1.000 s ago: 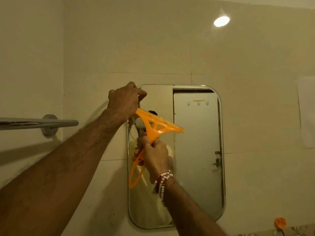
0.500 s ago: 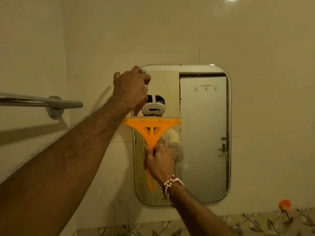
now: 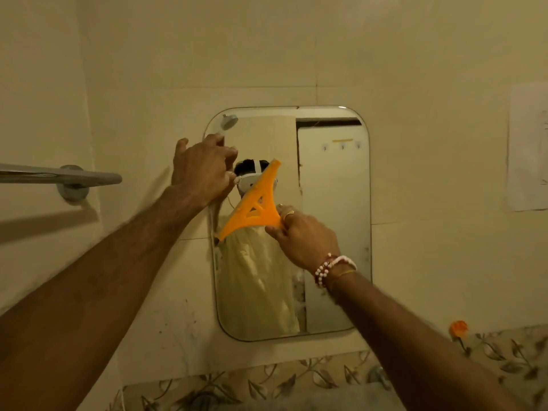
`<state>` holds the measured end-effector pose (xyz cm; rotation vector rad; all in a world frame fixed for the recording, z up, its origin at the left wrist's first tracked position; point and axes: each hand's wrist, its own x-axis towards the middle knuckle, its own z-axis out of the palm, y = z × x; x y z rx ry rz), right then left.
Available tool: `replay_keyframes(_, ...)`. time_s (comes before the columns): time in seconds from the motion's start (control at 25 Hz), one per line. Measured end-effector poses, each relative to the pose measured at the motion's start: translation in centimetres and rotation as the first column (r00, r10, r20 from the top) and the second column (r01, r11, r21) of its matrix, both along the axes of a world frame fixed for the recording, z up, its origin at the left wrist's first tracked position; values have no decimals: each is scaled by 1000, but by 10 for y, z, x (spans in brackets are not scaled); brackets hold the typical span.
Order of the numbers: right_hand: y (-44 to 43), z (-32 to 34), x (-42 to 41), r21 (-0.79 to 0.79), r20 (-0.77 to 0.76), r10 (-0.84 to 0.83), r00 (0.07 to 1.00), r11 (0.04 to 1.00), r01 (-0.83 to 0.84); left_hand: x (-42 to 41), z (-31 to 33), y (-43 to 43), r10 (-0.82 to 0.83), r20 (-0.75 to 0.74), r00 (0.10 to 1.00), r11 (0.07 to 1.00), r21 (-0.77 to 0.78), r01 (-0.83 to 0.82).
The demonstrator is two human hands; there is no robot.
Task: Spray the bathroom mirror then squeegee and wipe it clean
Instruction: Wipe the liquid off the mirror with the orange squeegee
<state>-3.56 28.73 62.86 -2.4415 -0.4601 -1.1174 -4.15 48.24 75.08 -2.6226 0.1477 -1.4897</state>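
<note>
A rounded-corner mirror (image 3: pixel 335 232) hangs on the cream tiled wall. My right hand (image 3: pixel 302 232) holds the handle end of an orange plastic squeegee (image 3: pixel 252 203). Its blade edge slants diagonally across the upper left part of the glass, from upper right to lower left. My left hand (image 3: pixel 204 170) is higher and to the left, with its fingers curled over the mirror's left edge near the top corner. The glass reflects a person in a yellow shirt and a pale door. Smears show low in the middle of the glass.
A metal towel bar (image 3: pixel 59 176) sticks out from the wall at left, level with my left hand. A sheet of paper (image 3: pixel 527 146) is stuck on the wall at right. A leaf-patterned tile border (image 3: pixel 296 378) with an orange flower (image 3: pixel 458 327) runs below the mirror.
The squeegee blade has turned from level to a steep slant. My right hand has swung to the right. My left hand has slid a little down the mirror's left edge.
</note>
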Motion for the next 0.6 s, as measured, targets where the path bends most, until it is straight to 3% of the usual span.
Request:
replay_keyframes(0.12, -29, 14, -9, -92, 77, -70, 995, 993, 77, 1, -20, 4, -5, -3, 1000, 999, -44, 4)
replay_keyframes(0.28, -77, 27, -16, -100, 29, -142, 989, 984, 144, 8, -43, 3, 23, 30, 999, 997, -74, -21)
replay_keyframes(0.6, -153, 5, -7, 74, -58, -278, 959, 956, 282, 5, -50, -2, 21, 41, 999, 992, -125, -15)
